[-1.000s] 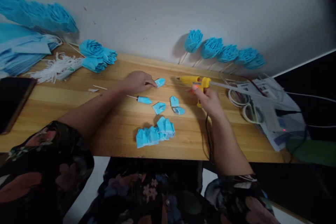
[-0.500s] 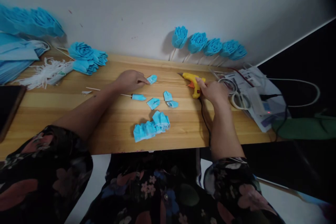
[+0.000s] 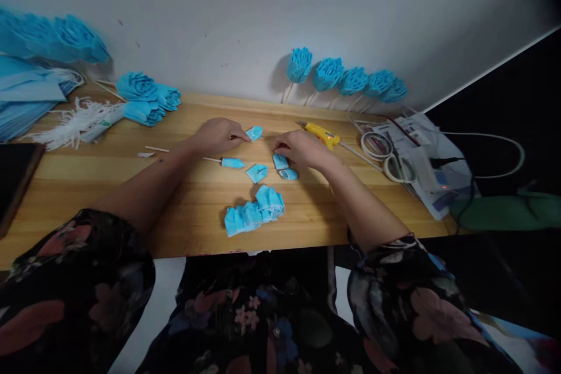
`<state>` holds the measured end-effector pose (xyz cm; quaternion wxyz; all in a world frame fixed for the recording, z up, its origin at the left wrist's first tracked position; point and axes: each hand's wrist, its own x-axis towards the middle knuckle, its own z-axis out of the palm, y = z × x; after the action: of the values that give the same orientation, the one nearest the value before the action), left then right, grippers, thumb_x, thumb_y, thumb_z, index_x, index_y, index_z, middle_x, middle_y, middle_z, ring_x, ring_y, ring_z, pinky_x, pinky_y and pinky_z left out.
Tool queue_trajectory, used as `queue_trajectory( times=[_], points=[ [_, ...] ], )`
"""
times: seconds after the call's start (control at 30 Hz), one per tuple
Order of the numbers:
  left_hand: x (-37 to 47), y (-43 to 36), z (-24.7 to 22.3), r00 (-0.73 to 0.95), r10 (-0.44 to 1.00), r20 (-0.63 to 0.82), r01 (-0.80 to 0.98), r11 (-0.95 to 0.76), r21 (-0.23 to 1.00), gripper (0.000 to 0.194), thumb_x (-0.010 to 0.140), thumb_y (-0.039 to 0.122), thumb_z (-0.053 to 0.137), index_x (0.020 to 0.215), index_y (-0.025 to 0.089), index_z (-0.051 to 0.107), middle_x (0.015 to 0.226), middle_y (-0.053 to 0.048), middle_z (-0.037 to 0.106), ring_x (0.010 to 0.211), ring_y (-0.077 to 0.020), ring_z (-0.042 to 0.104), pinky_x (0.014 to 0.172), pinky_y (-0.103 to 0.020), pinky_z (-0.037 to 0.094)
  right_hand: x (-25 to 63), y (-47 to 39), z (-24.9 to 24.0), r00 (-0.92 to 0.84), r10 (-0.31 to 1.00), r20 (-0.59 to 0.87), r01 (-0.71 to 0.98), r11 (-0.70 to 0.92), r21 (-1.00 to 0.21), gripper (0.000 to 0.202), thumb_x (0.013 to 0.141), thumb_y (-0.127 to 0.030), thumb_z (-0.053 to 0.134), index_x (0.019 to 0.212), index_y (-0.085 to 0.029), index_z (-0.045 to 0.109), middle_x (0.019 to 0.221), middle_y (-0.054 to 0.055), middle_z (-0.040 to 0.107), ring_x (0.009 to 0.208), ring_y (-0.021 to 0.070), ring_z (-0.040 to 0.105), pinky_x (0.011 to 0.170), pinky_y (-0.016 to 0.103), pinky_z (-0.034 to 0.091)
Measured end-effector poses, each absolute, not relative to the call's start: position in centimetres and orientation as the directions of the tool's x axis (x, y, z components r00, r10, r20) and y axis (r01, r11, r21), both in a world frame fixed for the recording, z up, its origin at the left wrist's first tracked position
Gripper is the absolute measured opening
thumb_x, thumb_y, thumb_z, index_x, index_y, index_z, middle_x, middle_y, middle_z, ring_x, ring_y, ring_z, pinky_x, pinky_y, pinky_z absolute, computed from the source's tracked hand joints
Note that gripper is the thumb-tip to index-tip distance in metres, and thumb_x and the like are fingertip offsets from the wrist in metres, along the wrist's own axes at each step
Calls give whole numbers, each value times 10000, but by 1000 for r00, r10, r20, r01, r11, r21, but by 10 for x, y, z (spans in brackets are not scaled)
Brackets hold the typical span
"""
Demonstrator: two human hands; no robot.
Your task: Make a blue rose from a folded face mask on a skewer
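My left hand (image 3: 221,135) has its fingertips pinched on the edge of a folded blue fabric petal (image 3: 254,133) lying on the wooden table. Just to the right, my right hand (image 3: 304,149) is over another blue petal (image 3: 280,162), partly covering it; its fingers are bent and loosely parted, with nothing visible in them. Below lie a rolled blue piece (image 3: 288,174) and a flat petal (image 3: 256,173). A stick with a blue wrapped tip (image 3: 232,162) rests near my left forearm. Behind my right hand, a yellow glue gun (image 3: 322,134) lies on the table.
Blue fabric flowers on sticks (image 3: 328,74) lean at the wall; more flowers (image 3: 140,93) lie left. A gathered blue strip (image 3: 255,211) is near the front edge. Tape rolls (image 3: 398,169), papers and a power strip (image 3: 429,169) stand right. Blue masks (image 3: 26,96) lie far left.
My right hand has let go of the glue gun, which now lies on the table, and has moved left over the small blue petals. My left hand stays on its petal.
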<state>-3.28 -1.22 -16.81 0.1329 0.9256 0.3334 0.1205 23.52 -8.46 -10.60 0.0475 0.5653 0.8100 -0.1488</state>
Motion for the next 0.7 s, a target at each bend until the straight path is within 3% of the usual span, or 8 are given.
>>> queue_trajectory(
  times=[0.1,0.2,0.47,0.6,0.7],
  points=[
    [-30,-14,-167,730,672,126,609,-723,327,383,1029,251,568,1198,270,911,1095,-33,870,913,-182,746,752,-259,444,234,-83,-103,-338,890,-306,941,317,-116,164,994,-213,691,1033,-212,850,1019,76,854,890,237,705,690,336,354],
    [-28,-16,-165,714,691,115,627,-704,334,374,1029,245,582,1199,269,915,1091,-44,869,934,-194,756,787,-271,467,237,-84,-105,-345,891,-294,937,312,-154,134,996,-208,686,992,-207,820,989,76,846,855,231,694,681,332,359],
    [-28,-14,-168,740,661,129,592,-730,342,392,1028,200,573,1222,262,908,1164,-56,874,979,-209,755,778,-284,467,246,-67,-132,-168,984,-66,828,105,-551,96,859,-144,671,807,-217,704,833,34,788,786,209,705,718,313,481],
    [-30,-13,-173,727,664,174,582,-731,356,372,1003,197,605,1191,282,914,1090,-32,880,910,-184,747,735,-263,446,237,-55,-147,-157,985,-71,592,36,-805,98,852,-173,662,800,-247,624,710,-14,705,676,183,666,648,297,508],
    [-30,-12,-173,717,677,165,596,-718,359,363,994,209,625,1193,305,914,1039,-19,877,871,-177,743,706,-259,423,230,-51,-155,-147,985,-91,389,-27,-921,106,834,-188,688,886,-254,625,693,-40,676,635,170,643,594,282,503]
  ],
)
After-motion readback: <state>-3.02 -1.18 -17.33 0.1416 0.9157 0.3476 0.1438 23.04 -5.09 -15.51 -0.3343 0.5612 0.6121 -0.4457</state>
